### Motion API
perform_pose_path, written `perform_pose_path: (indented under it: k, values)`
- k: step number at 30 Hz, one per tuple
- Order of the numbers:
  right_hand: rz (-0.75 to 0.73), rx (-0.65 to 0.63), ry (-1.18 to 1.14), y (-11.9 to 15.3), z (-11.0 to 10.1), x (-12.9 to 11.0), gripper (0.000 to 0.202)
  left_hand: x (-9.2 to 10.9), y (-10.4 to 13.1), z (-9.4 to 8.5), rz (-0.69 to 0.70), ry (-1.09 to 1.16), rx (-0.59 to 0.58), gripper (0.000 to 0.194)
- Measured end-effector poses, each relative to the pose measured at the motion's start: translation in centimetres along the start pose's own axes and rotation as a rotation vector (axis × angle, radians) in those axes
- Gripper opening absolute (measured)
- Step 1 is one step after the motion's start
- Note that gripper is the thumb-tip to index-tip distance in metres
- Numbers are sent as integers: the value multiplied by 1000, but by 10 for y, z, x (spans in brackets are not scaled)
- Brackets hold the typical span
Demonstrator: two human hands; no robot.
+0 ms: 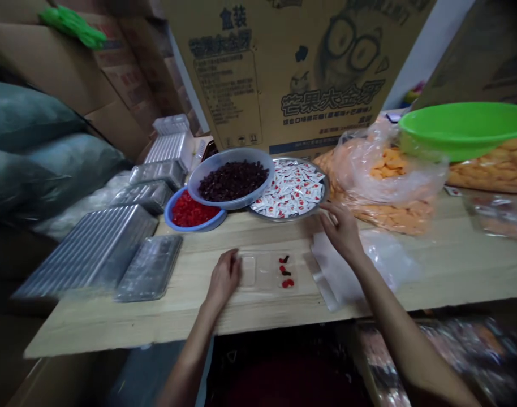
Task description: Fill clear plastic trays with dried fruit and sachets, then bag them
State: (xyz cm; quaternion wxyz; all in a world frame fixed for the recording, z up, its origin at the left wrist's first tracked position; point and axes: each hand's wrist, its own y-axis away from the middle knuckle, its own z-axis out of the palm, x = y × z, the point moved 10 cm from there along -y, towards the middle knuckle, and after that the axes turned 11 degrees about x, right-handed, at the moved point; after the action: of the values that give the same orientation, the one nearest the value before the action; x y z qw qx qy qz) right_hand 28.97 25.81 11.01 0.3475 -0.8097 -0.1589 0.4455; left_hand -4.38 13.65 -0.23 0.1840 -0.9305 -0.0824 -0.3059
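A clear plastic tray (pixel 263 271) lies on the table, with small red and dark pieces (pixel 286 272) in the compartments along its right side. My left hand (pixel 225 277) grips the tray's left edge between thumb and fingers. Over to the right, my right hand (pixel 343 230) hovers by the rim of a metal bowl (pixel 258 215); its fingers are apart and I see nothing in them. White sachets with red print (pixel 293 189) fill that bowl. Overlapping it is a translucent basin (pixel 233 202) of dark pieces, and beside that a blue bowl (pixel 194 228) of red pieces.
Stacked clear trays (pixel 101 249) stand at the left. White plastic bags (pixel 339 277) lie beneath my right forearm. Behind the bowls rises a large cardboard box (pixel 262 73). Bags of orange pieces (pixel 394 209) and a green basin (pixel 466 133) occupy the right back.
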Motion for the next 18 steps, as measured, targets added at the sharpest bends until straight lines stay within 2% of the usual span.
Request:
perform_pose_path:
  k: [1,3,6,9,11,13,16,18]
  values:
    - [3,-48,-5,-11,14,5,24,0,7,2,-16,33,-3,33]
    - [33,-204,9,-22,58,11,22,5,21,2,-35,76,-8,33]
    - [200,-425,158,-15,132,20,16,16,40,0,-31,109,13,33]
    - [309,-434,204,-9,178,20,24,17,50,-3,-16,148,32,28]
    - [341,-387,176,-10,190,22,26,13,51,-7,-24,174,45,27]
    - [377,-339,130,-16,188,31,24,8,46,-13,-56,204,77,28]
    - [430,-247,43,-27,166,51,17,8,30,-24,-96,257,149,28]
    - [456,-180,-14,-34,146,63,14,19,13,-29,-83,291,186,25]
